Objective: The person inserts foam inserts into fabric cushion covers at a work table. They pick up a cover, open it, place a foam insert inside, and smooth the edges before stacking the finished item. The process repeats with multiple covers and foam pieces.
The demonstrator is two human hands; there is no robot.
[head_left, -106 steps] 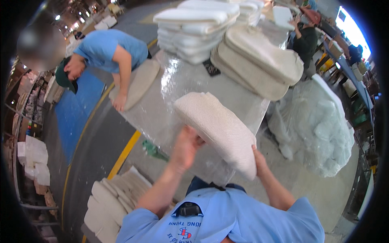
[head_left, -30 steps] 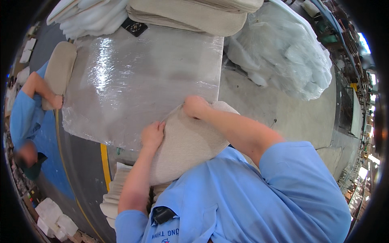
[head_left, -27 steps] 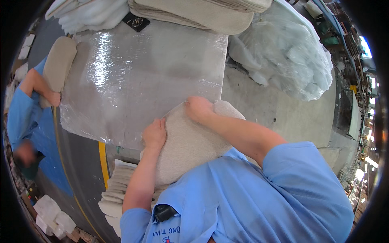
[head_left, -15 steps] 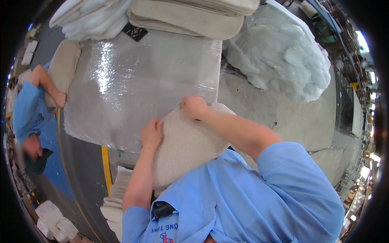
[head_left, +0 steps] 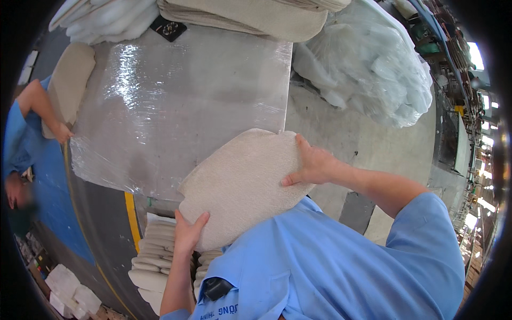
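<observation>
A beige fabric-covered cushion with a rounded, notched outline is held flat in front of my body. My left hand grips its lower left edge, thumb on top and fingers beneath. On the opposite side my right hand clasps the right edge, thumb laid over the top face. The far edge of the cushion overlaps the near right corner of a table wrapped in clear plastic film. Its underside is hidden.
Beige cushions and white padding are piled at the far edge, beside a black card. A plastic bag bulges at the far right. Stacked cushions stand near my left arm. A co-worker holds another cushion.
My hands have moved apart from the cushion's far edge to its two sides. The cushion has turned and now shows its broad face. The co-worker has shifted left.
</observation>
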